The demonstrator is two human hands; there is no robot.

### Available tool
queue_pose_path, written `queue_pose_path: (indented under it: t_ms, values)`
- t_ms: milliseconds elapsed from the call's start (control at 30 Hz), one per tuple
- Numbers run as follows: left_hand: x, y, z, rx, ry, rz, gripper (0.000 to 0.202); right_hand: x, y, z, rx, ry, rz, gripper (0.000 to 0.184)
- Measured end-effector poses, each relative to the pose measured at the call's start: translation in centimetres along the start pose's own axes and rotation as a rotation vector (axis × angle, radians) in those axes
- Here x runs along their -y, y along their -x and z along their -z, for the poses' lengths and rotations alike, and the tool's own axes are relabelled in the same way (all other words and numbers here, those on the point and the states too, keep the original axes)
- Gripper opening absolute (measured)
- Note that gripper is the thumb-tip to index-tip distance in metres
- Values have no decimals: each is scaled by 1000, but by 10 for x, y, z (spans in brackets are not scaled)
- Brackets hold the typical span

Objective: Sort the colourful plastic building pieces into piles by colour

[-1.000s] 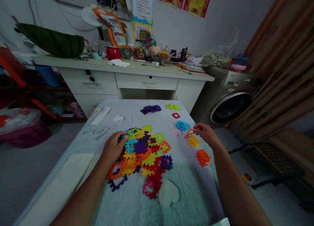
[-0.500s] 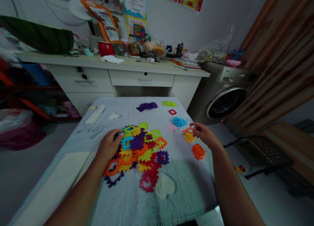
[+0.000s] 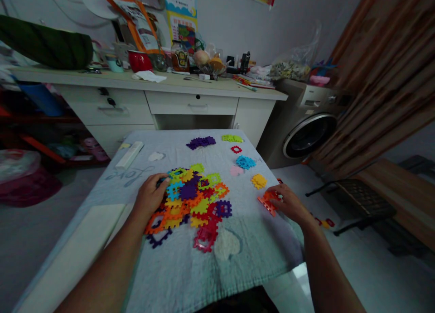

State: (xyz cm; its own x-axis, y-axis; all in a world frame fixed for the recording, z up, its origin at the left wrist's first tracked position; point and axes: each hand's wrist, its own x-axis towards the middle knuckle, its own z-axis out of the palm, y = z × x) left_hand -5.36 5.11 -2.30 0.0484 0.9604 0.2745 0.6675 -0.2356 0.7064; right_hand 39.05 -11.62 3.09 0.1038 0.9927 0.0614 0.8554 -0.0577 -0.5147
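A loose heap of notched plastic building tiles (image 3: 188, 190) in many colours lies mid-table. At its left edge, my left hand (image 3: 151, 193) has fingers curled around a dark blue tile (image 3: 160, 181), mostly hidden. On the right side of the table, my right hand (image 3: 288, 202) grips an orange tile (image 3: 268, 201) over the spot of the orange stack, which the fingers partly cover. A yellow stack (image 3: 258, 181) lies just beyond it. Farther back are a light blue stack (image 3: 245, 162), one red square frame (image 3: 236, 149), a green row (image 3: 232, 138) and a purple row (image 3: 200, 142).
A pale cloth (image 3: 244, 233) covers the table. Long white boxes lie along the left, a large one (image 3: 88, 236) in front and a small one (image 3: 129, 155) behind. A cluttered white desk (image 3: 190, 89) stands beyond, with a washing machine (image 3: 301, 122) at its right.
My right hand has moved from above the yellow stack toward me, taking the orange tile to the orange stack. My left hand stays by the heap. The view has shifted slightly.
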Motion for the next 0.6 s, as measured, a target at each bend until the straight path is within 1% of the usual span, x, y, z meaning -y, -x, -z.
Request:
queue_pose_path:
  t_ms: [100,233,333,433,533,600]
  values:
    - [0,0,0,4,-5,12,43,3,2,-4,-19,29,18,29]
    - [0,0,1,5,5,6,43,6,3,-6,29,11,51,21]
    - [1,0,0,2,4,5,44,6,-1,-5,34,-12,34,21]
    - [1,0,0,-6,1,6,43,6,-14,-5,-1,-10,-26,23]
    - [1,0,0,-12,0,2,43,6,-35,-8,-47,51,-111,28]
    - [0,0,0,-8,-2,0,43,8,-48,-11,-49,90,-158,32]
